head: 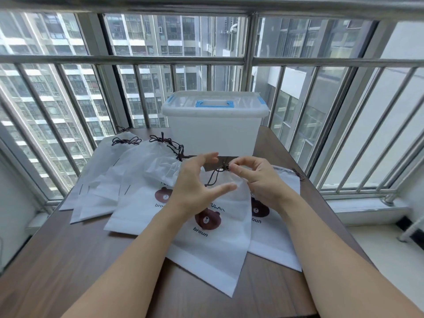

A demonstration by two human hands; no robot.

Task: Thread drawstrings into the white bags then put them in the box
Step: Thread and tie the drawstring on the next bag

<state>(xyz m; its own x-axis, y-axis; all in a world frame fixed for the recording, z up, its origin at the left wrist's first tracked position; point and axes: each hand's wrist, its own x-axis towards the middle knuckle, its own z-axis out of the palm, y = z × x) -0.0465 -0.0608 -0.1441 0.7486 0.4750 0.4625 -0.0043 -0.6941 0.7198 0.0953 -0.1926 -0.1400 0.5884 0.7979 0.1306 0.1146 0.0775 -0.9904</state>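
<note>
A white drawstring bag [215, 246] with a brown bear print lies in the middle of the wooden table [68, 267]. My right hand [254, 182] pinches the dark drawstring [212, 177] at the bag's gathered top. My left hand [197, 184] hovers just left of it, fingers spread and holding nothing. Another printed bag [275, 235] lies under it to the right. Several more white bags [119, 180] with dark strings overlap on the left. The white plastic box [213, 131], with its lid and blue handle on, stands at the far side of the table.
A metal railing [137, 59] and window run right behind the table. The table's right edge drops to a tiled sill [367, 207]. Bare wood shows at the near left of the table.
</note>
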